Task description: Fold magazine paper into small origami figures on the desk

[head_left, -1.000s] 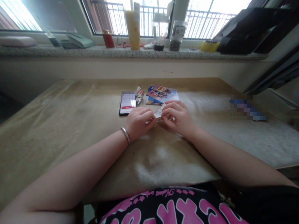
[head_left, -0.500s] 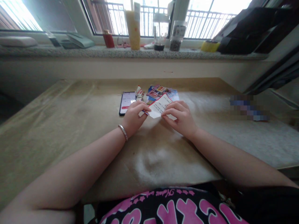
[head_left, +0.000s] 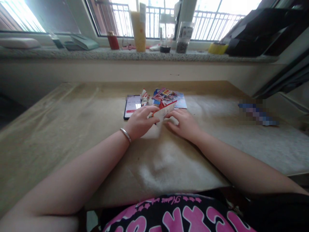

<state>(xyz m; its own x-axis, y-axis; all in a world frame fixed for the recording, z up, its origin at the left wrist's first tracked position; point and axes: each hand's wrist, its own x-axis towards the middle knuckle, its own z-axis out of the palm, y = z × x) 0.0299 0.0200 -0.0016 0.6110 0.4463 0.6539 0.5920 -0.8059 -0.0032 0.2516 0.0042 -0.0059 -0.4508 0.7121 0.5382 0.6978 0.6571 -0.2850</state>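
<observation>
- The fingers of the left hand (head_left: 140,121) pinch the left end of a printed paper sheet (head_left: 164,111), thumb on the near side.
- The fingers of the right hand (head_left: 185,125) are parted, with a gap between thumb and forefinger; the forefinger's tip is at the sheet's right part, but whether it presses on the paper I cannot tell.
- The sheet stands tilted between the two hands, its white side with dark print toward the near side and a red strip along its upper edge. It is in front of a stack of colourful printed leaflets (head_left: 166,94) and hides part of them.
- The leaflets overlap on the far middle of the bench (head_left: 72,135).
- Left of them is a folded red-and-white paper piece (head_left: 145,96), just beside a smartphone (head_left: 131,106) that lies screen up, its screen lit, just beyond the left hand.
- A silver bracelet (head_left: 126,135) circles the left wrist.
- Well apart, on the right of the bench, lies a blue strip-like item (head_left: 258,114), too blurred to name.
- Beyond the bench, a speckled stone windowsill (head_left: 135,55) carries a red bottle (head_left: 113,41), a tall yellow container (head_left: 139,33), two clear containers (head_left: 183,38) and, farther right, a yellow roll (head_left: 217,48).
</observation>
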